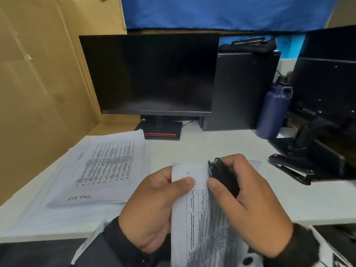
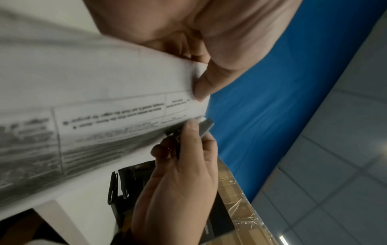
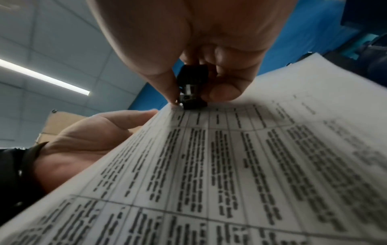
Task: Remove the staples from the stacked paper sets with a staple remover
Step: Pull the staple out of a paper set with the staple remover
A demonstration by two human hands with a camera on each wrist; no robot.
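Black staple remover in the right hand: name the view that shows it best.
Right wrist view: the black staple remover, pinched by the right hand, meets the printed paper set edge. Head view shows its side; left wrist view only a blurred tip.

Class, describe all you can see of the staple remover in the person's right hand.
The staple remover is small and black, seemingly plastic, with a pale metal part at its tip. The right hand pinches it between thumb and fingers, tip pressed against the top corner of the paper set, which the left hand holds raised above the desk. No staple can be made out.
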